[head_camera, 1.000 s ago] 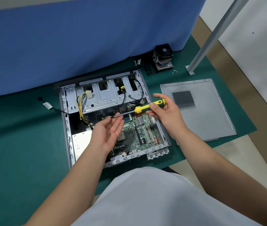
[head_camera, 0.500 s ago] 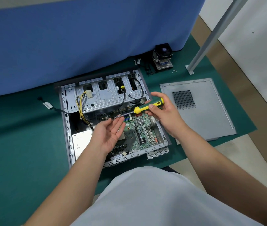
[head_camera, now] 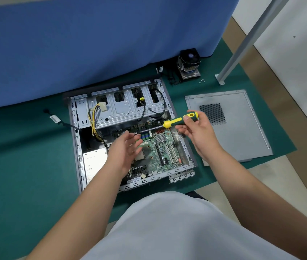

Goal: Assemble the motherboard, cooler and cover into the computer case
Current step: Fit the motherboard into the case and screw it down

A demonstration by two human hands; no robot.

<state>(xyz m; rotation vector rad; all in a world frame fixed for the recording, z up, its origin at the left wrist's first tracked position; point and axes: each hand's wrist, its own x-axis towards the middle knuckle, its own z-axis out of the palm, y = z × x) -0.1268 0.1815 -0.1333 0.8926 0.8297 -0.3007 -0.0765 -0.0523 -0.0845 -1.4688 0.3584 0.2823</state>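
Observation:
The open grey computer case (head_camera: 76, 147) lies flat on the green mat, with the green motherboard (head_camera: 164, 149) inside it. My right hand (head_camera: 198, 134) grips the yellow-and-green handle of a screwdriver (head_camera: 181, 120), held level above the board with its shaft pointing left. My left hand (head_camera: 124, 149) hovers over the board's left part, palm turned right, fingers relaxed near the shaft's tip. The cooler (head_camera: 189, 65) stands on the mat beyond the case. The grey cover (head_camera: 242, 128) lies flat to the right of the case.
A blue cloth wall (head_camera: 102, 44) rises behind the case. A slanted metal post (head_camera: 242, 47) stands at the far right with small screws (head_camera: 202, 81) near its foot. A loose cable with a white tag (head_camera: 55, 119) lies left of the case.
My left hand's fingers have spread and drawn slightly back from the screwdriver's tip. The right hand and screwdriver have stayed nearly where they were.

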